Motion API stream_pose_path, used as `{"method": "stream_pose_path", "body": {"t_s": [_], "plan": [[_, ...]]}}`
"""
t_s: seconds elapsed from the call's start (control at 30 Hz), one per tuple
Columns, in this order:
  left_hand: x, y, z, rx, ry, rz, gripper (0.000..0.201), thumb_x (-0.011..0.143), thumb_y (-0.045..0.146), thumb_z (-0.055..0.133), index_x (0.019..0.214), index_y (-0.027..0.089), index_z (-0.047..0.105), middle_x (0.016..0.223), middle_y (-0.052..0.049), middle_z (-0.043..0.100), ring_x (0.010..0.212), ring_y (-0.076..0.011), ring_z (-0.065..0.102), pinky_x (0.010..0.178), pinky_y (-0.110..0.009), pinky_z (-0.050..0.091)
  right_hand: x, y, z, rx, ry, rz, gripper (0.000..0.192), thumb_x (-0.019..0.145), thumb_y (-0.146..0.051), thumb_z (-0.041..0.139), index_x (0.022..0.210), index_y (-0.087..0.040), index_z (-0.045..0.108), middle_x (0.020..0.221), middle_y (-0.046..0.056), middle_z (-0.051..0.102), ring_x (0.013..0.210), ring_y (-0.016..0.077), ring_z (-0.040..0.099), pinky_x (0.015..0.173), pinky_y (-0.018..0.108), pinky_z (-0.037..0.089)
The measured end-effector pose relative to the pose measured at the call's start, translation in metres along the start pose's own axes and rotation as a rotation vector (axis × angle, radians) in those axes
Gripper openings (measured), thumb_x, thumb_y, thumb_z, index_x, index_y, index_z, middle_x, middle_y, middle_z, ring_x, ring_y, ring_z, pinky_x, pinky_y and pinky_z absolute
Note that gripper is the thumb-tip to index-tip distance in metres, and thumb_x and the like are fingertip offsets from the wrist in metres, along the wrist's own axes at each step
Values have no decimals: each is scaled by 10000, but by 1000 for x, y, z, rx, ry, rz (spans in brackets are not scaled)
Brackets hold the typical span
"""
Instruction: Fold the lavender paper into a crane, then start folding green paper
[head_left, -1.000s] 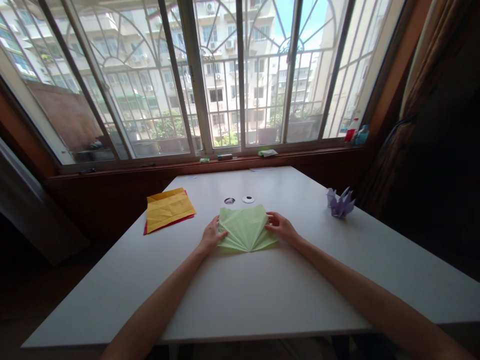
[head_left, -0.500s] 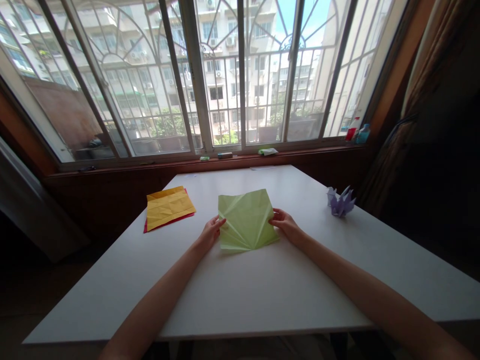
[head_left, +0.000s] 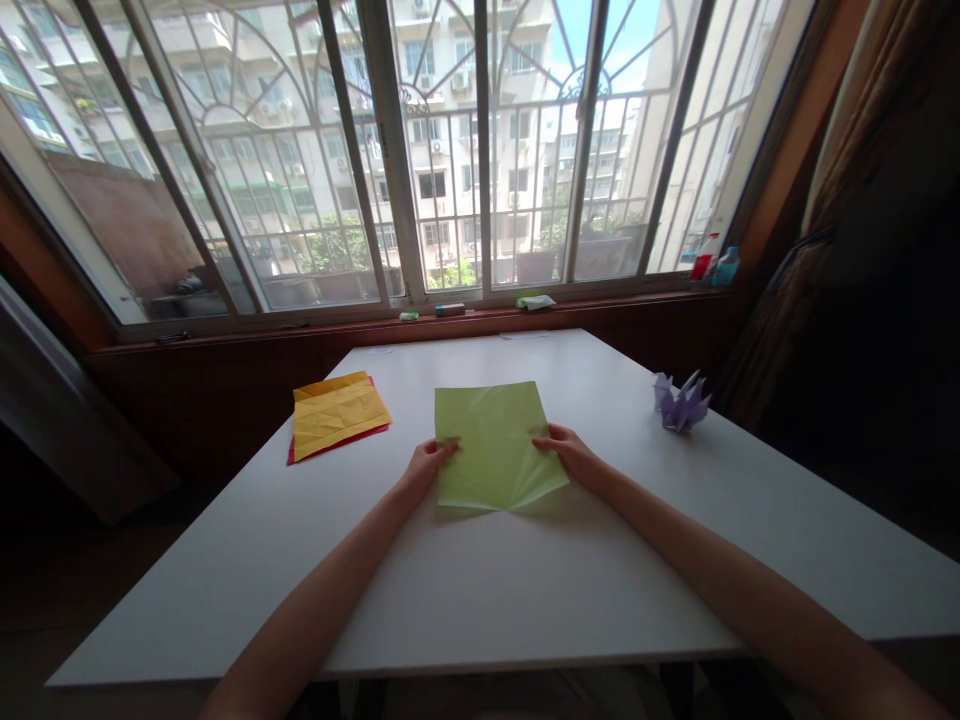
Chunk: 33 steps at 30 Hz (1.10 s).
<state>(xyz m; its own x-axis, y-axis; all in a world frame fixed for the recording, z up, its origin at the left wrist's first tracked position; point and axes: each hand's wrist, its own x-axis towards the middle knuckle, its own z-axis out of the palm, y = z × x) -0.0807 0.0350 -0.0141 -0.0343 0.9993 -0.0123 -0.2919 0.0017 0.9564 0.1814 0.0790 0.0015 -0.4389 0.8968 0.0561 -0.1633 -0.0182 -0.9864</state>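
A green paper sheet [head_left: 491,445], opened nearly flat w/ creases fanning from its near edge, is held at the counter [head_left: 525,600] centre. Its left edge is pinched by the left hand [head_left: 424,467], its right edge by the right hand [head_left: 570,455]. Yellow and red sheets [head_left: 337,415] are stacked nr the far-left corner; a purple folded figure [head_left: 681,403] is set nr the right edge.

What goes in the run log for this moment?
left hand: holds green paper sheet, left edge | right hand: holds right edge | sheet: unfolded on white table | nearby: yellow paper stack, purple origami
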Motion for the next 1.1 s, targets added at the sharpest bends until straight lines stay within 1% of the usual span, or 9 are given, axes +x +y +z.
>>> {"method": "stream_pose_path", "body": {"t_s": [0.27,0.47,0.63,0.7,0.8,0.9,1.0,1.03,1.1], "plan": [[0,0,0,-2,-5,-4,346,587,292,726,874,112,653,801,-69,692,665,-170,636,683,-310,503,3,-2,1,19,82,17,280,591,-197,641,870,-175,630,854,51,699,709,211,657,701,345,529],[0,2,-1,6,-38,-28,363,575,313,721,869,110,655,807,-83,689,702,-191,637,700,-329,499,4,-5,0,3,119,25,277,570,-234,635,839,-170,627,823,66,699,696,223,650,672,345,516],[1,6,-2,24,-85,-47,365,556,275,710,876,107,654,830,-89,684,759,-201,636,732,-324,485,4,-6,-2,-13,97,24,286,564,-276,606,830,-171,621,822,71,689,700,220,640,688,343,496],[0,8,-3,39,-88,-54,346,555,237,697,877,118,653,787,-72,683,722,-191,634,698,-307,483,4,-6,-3,-31,85,21,278,567,-298,591,816,-177,616,778,59,681,692,219,635,676,339,487],[-1,10,-4,58,-87,-64,262,565,188,669,819,126,648,694,-46,663,621,-162,615,613,-271,469,3,-6,-4,-68,71,19,229,575,-339,570,749,-192,594,661,31,648,644,212,619,632,329,471],[-2,10,-4,76,-82,-71,163,645,218,650,773,123,615,646,-21,625,569,-123,582,568,-247,454,1,-7,-4,-107,60,22,197,589,-378,555,683,-204,556,584,16,605,579,201,591,569,318,455],[-1,9,-3,95,-84,-80,193,776,309,568,786,116,580,663,0,592,574,-96,553,569,-245,455,-3,-9,-3,-132,51,9,208,594,-404,579,669,-215,535,568,12,587,547,188,566,528,304,445],[-1,9,-3,98,-85,-79,192,777,308,562,778,117,582,656,0,591,574,-99,552,571,-247,453,-4,-10,-3,-139,52,-2,219,594,-414,595,674,-218,537,580,15,591,557,187,567,534,302,449],[-2,10,-2,98,-86,-72,139,704,259,595,743,126,604,628,-12,609,577,-125,569,576,-254,443,-6,-11,-3,-147,59,-30,251,605,-447,618,694,-224,545,619,26,607,599,190,576,569,302,463]]}}
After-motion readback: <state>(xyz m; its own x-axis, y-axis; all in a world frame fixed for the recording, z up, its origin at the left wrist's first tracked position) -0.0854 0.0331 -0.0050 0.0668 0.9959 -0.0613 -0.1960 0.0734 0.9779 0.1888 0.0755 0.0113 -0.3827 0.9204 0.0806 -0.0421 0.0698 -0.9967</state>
